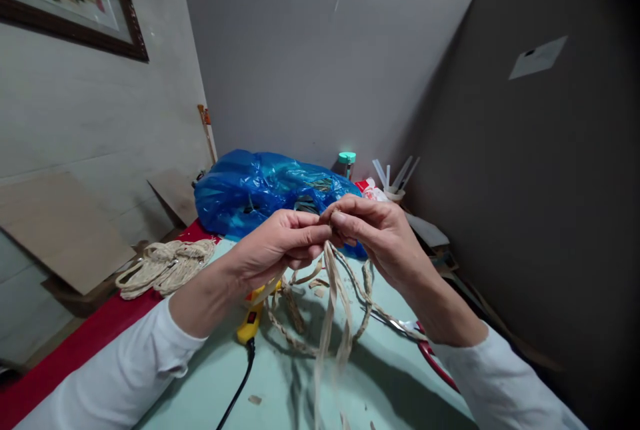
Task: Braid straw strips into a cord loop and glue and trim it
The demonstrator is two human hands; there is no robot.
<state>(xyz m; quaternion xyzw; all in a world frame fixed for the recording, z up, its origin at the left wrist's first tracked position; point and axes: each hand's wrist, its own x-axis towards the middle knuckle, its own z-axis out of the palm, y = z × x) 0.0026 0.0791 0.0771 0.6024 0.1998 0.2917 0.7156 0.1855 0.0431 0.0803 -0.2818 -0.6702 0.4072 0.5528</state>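
- Head view: the tabletop [280, 387] spreads below the fingers [307, 237]; a blue bag [250, 183] lies beyond them.
- Left hand [280, 243] and right hand [387, 237]: fingers closed together on pale strands [329, 270], the exact grip hidden.
- Braided cord [295, 345] loops beneath the fingers; pulled sideways, it could snag on the red-handled scissors [440, 367] at their lower right.
- The pale strands hang from the fingers; a slackened pinch could let them slip or tangle.

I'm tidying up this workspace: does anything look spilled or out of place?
Nothing looks spilled. A few small scraps lie loose on the green table, one near the black cable, looking stray because they're separate from the braid.
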